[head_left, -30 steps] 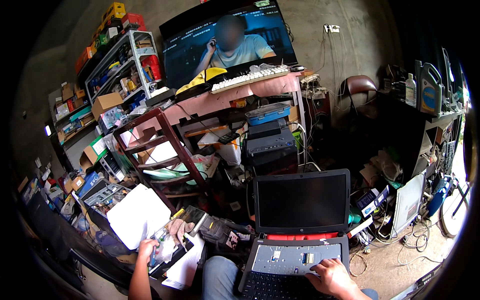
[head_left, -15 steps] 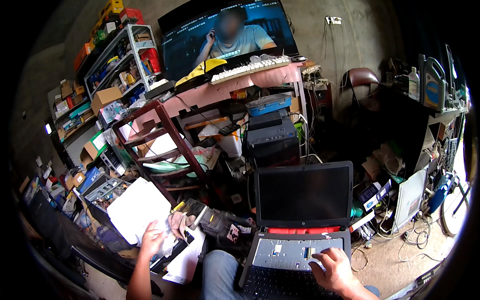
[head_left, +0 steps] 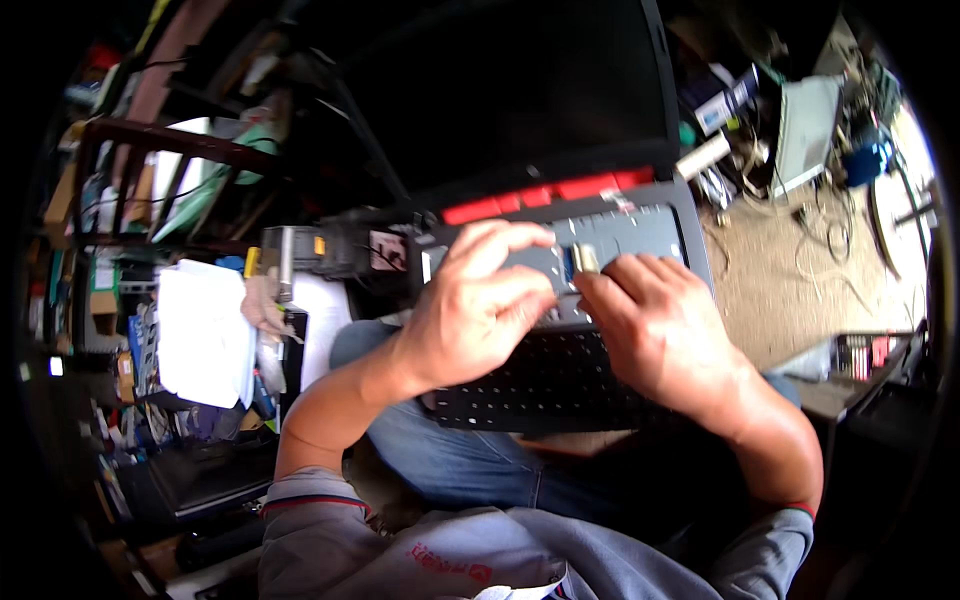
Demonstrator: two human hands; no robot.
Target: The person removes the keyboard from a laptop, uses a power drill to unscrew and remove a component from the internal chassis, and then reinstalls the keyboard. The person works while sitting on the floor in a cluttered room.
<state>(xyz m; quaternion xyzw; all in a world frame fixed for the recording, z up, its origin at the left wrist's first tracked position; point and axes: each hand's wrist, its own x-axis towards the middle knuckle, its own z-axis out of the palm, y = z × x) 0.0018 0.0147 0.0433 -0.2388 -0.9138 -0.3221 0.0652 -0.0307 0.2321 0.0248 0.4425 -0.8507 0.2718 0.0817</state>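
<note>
An open laptop, with a dark screen (head_left: 500, 85) and a detached black keyboard (head_left: 540, 390) lying over its lower part, rests on my lap. A short ribbon cable (head_left: 580, 256) stands out from the grey metal panel (head_left: 650, 235). My left hand (head_left: 470, 300) hovers over the panel's left part, fingers curved and apart, with nothing visible between them. My right hand (head_left: 655, 330) has its fingers curled at the ribbon cable and seems to grip it; the fingertips are partly hidden. A red strip (head_left: 540, 195) shows below the screen hinge.
White sheets (head_left: 200, 330), a pink cloth (head_left: 262, 300) and a dark case (head_left: 340, 245) lie to the left, near a wooden chair (head_left: 180, 145). Tangled cables (head_left: 810, 235), a leaning grey panel (head_left: 805, 130) and a round white base (head_left: 895, 230) are on the floor at right.
My left hand has left the cluttered pile at left and come over the laptop. My head has tilted down; the television is out of view. My right hand remains at the cable.
</note>
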